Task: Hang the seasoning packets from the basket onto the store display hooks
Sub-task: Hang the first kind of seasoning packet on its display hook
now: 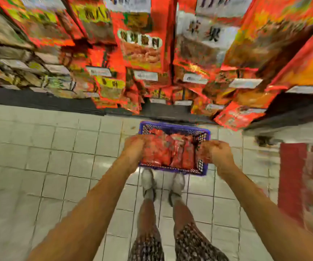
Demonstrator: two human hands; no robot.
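Overhead, hanging packets (142, 53) crowd above basket (174, 129).

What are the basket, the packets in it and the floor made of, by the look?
Basket: likely moulded plastic, purple, with perforated lattice walls.
Packets: probably glossy plastic film, red, creased with highlights; blur hides detail.
Floor: seemingly ceramic tile, pale grey, slight sheen, square units with dark grout lines.

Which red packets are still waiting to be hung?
The packets lying in the purple basket on the floor, between both hands; the others already hang on the display.
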